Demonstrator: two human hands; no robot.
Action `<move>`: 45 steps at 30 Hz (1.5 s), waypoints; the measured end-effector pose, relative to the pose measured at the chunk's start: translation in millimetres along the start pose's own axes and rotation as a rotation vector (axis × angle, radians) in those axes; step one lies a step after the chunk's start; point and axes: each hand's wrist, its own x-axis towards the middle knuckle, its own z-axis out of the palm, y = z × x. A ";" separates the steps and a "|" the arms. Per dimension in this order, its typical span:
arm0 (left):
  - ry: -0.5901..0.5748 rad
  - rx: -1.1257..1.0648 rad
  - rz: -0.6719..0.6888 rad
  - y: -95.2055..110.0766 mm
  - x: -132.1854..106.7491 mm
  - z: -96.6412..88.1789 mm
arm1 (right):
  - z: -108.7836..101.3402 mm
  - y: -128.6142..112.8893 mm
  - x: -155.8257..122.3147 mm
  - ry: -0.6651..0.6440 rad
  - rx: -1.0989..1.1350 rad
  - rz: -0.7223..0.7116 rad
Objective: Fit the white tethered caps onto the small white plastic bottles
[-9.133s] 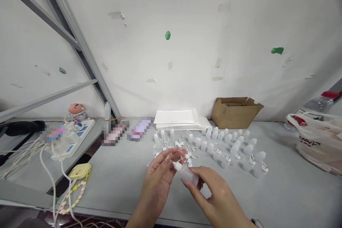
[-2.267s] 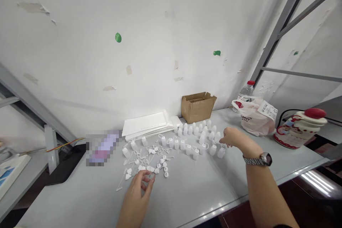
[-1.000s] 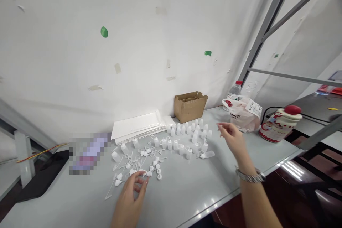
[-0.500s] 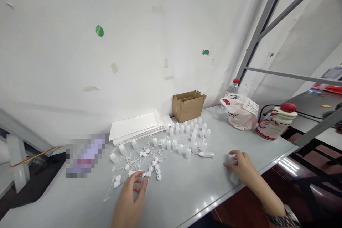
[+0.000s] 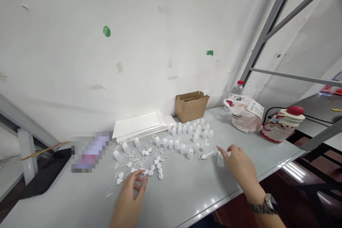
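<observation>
My left hand hovers at the near edge of a heap of white caps with looped cords. Its fingers are curled, thumb and index apart, with caps just beyond the fingertips. On the right, my right hand has its fingers spread beside a small translucent squeeze bottle. This bottle stands upright on the table; whether a finger still touches it I cannot tell. Several capped bottles stand beyond the caps, with uncapped bottles behind them. A clear tube with a white cap lies near the right-hand group.
White sheets or trays lie stacked against the wall, beside a cardboard box. Farther right are a plastic bag, a red-capped bottle and a decorated flask. A black sheet lies left; metal posts frame the table.
My right hand has moved left and its fingers have spread. The bottle beneath it, blurred before, now stands farther left. My left hand stays almost in place. The view has shifted slightly.
</observation>
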 end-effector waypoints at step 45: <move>-0.010 0.093 0.077 -4.4 0.7 4.3 | 4.6 -9.7 36.8 -0.154 0.441 -0.288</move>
